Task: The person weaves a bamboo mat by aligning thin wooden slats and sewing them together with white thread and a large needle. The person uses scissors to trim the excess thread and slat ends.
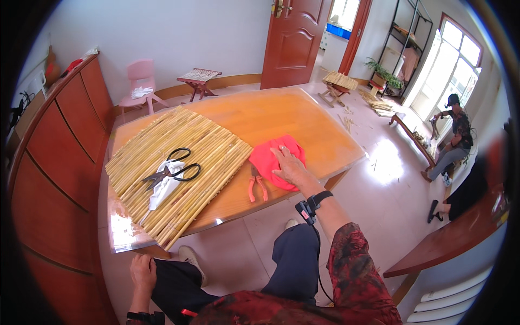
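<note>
My right hand [287, 165] rests on a folded bright pink cloth [268, 149] on the orange table [287, 108], its fingers spread. Pliers [258, 189] with pink handles lie just left of it. A mat of yellow reed stalks [206, 135] covers the table's left part; on it lie black-handled scissors [172, 172] and a crumpled white paper or cloth [161, 195]. My left hand [143, 273] is down below the table's near edge, at my dark-trousered knee, its fingers curled; what they grip, if anything, is hidden.
Red cabinets [57, 162] line the left. Behind are a pink chair [142, 76], stool [197, 78] and door [287, 43]. Reed bundles [376, 105] lie on the floor. A person [460, 130] works at a low bench [411, 132]; another's leg [444, 211] shows beside a dark red surface [449, 244].
</note>
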### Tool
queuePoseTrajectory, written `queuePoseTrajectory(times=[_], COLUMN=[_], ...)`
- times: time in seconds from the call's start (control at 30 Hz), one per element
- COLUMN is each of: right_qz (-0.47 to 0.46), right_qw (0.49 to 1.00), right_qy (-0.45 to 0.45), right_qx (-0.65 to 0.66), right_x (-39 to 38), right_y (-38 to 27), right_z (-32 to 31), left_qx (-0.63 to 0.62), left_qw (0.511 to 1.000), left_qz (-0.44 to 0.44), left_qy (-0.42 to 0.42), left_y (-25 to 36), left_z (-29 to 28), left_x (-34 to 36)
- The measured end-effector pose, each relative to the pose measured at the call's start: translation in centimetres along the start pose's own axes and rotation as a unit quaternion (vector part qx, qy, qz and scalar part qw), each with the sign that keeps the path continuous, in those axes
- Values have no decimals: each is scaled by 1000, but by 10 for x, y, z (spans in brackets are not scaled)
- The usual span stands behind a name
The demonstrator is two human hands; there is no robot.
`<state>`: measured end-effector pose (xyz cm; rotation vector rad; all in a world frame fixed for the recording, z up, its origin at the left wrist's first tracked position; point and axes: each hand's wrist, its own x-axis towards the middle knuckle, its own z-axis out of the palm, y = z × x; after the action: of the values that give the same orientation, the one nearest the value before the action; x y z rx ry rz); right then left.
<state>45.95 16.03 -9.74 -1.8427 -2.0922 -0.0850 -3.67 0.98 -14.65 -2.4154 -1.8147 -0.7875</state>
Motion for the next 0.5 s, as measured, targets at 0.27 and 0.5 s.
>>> queuePoseTrajectory(times=[0.27,0.5], right_qz=[162,359], right_qw=[980,912], right_qy=[104,146], right_qx=[-47,-131], right_x=[-27,-54], right_y=[100,166], right_z=[10,-55], left_qx=[-25,-18], left_qw=[1000,999], left_qz=[5,-41], left_qy=[6,-7], left_y=[1,2], left_z=[3,7], left_x=[7,7])
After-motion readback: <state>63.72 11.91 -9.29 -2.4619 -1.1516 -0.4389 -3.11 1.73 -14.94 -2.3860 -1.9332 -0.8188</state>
